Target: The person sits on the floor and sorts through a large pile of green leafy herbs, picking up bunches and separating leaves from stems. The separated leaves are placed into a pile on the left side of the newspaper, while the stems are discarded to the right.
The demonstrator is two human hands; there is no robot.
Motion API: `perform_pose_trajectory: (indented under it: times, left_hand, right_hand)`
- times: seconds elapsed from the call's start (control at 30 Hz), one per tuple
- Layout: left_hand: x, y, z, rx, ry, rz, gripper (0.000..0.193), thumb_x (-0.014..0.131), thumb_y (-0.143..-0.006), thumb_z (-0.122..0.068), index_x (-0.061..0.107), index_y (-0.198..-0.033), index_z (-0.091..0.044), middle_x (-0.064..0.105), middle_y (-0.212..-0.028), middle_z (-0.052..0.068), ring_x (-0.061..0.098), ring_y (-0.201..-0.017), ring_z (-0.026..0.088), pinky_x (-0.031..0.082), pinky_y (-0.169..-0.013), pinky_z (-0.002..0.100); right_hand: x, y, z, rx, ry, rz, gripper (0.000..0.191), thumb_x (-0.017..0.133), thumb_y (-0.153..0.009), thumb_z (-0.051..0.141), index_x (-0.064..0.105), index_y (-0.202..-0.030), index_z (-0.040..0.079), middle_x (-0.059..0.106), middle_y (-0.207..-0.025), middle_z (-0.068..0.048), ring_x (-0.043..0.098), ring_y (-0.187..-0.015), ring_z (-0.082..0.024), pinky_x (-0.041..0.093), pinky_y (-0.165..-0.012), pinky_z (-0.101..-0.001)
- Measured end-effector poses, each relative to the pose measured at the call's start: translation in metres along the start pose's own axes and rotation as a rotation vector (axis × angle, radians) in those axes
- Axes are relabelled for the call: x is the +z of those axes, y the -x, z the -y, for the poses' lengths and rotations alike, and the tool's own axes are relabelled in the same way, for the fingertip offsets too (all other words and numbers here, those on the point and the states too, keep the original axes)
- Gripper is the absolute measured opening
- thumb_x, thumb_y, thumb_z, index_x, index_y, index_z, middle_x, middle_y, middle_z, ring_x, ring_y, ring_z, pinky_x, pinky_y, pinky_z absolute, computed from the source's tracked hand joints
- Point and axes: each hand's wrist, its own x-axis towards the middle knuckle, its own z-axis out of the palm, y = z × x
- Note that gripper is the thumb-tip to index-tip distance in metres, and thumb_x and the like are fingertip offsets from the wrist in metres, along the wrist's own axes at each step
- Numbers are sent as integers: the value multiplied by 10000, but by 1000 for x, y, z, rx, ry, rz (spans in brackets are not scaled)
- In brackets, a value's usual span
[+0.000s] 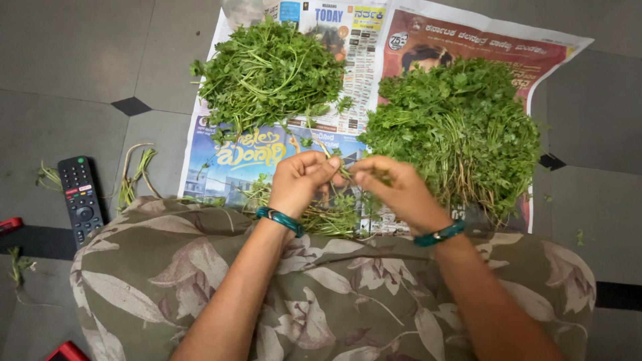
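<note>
A thin sprig of herbs (344, 168) is stretched between the two hands, just above the near edge of the newspaper (281, 157) spread on the floor, and close over the person's lap. The left hand (299, 182) comes up from the lower left with the forearm angled inward and the wrist bent, knuckles turned toward the camera; its grip is closed, thumb and forefinger pinching one end of the sprig. The right hand (396, 190) reaches in from the lower right, its back facing up, fingers curled tight, its grip clenched on the other end of the same sprig so that the two fists nearly touch. Each wrist carries a teal bangle (279, 220). Just beneath the hands a loose scatter of stems (328, 217) lies on the paper against the leaf-printed cloth (334, 294) covering the knees. Farther out on the newspaper sit two green heaps: a smaller pile of leaves (271, 73) on the left and a larger bunch with roots (461, 130) on the right. A black remote control (81, 198) lies on the grey floor tiles at the left, beside a few discarded stalks (134, 175).
</note>
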Motion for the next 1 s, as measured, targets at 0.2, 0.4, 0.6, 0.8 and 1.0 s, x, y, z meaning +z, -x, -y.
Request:
perform_pose_trajectory:
  times: [0.2,0.4,0.6,0.8,1.0]
  left_hand:
    - [3,0,1,70,36,-4,151,719,-958,-198,700,-907,-58,783,-799,58,580,-589,31,457,-552,202]
    - [5,1,-7,96,56,-6,209,704,-978,-199,666,-854,-36,793,-814,96,574,-561,46,451,-508,224]
    - [5,3,-10,69,45,-1,215,681,-1002,-237,659,-865,-72,816,-895,113,541,-582,16,433,-549,186]
    - [5,1,-2,73,146,-20,225,701,-999,-221,620,-854,-69,820,-927,147,522,-585,7,412,-543,188]
    - [9,2,-1,71,288,-22,115,678,-956,-125,636,-888,-42,792,-931,144,746,-756,65,575,-616,239]
  right_hand:
    - [7,-1,-17,-115,-120,-2,166,571,-986,63,721,-1054,40,667,-837,27,606,-756,-41,515,-684,-225]
    - [4,-1,-30,-85,-129,-128,187,529,-977,-1,705,-914,10,568,-748,38,404,-609,-48,315,-526,-229]
    - [-13,-6,-18,62,-494,-152,160,472,-1033,51,629,-1067,65,486,-750,48,450,-662,-62,410,-610,-217]
    - [13,-3,-2,136,-316,-88,192,521,-1039,181,627,-1157,72,535,-781,33,437,-644,-79,393,-598,-217]
    - [25,3,7,449,-342,-45,325,484,-1008,366,679,-1176,168,685,-811,70,456,-583,-13,338,-462,-190]
